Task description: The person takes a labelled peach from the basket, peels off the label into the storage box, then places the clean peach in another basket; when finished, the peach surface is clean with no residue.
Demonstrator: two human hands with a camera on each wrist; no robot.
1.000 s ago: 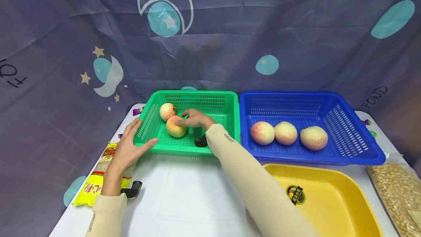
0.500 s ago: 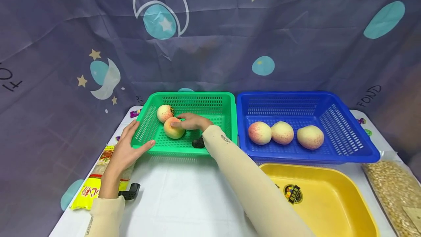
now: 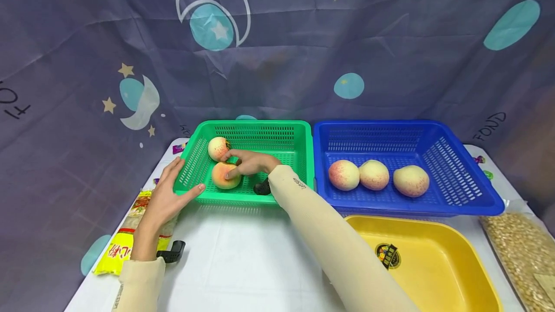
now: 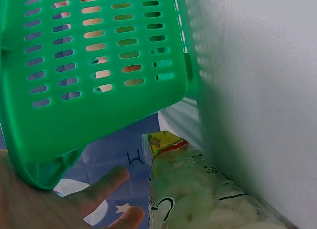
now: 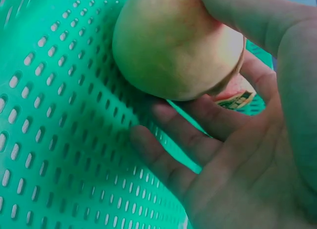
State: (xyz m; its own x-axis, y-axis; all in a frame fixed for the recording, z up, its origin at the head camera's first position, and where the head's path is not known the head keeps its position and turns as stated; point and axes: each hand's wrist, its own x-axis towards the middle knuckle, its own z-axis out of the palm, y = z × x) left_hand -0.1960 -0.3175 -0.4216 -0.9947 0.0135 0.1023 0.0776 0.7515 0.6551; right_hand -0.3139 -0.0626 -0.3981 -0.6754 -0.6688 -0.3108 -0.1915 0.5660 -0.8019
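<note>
In the head view, my right hand (image 3: 253, 162) reaches into the green basket (image 3: 282, 198) and holds a peach (image 3: 223, 177). The right wrist view shows the thumb pressed on this peach (image 5: 173, 51), with fingers beneath and behind it. Just behind it in the basket lies a second peach (image 3: 218, 149), its side marked by a small dark patch. My left hand (image 3: 166, 199) rests at the basket's front left corner, fingers straight and spread along the rim. Close up, the left wrist view has that hand (image 4: 64, 204) against the basket corner (image 4: 39, 174).
To the right stands a blue basket (image 3: 468, 206) with three peaches (image 3: 411, 181) in it. A yellow tray (image 3: 433, 264) lies before it, partly under my right sleeve. A bag of grains (image 3: 520, 249) is at far right, a yellow food packet (image 3: 117, 252) at left.
The peach in my right hand has shifted slightly toward the front of the green basket and turned, with thumb and fingers further round it. My left hand keeps its place.
</note>
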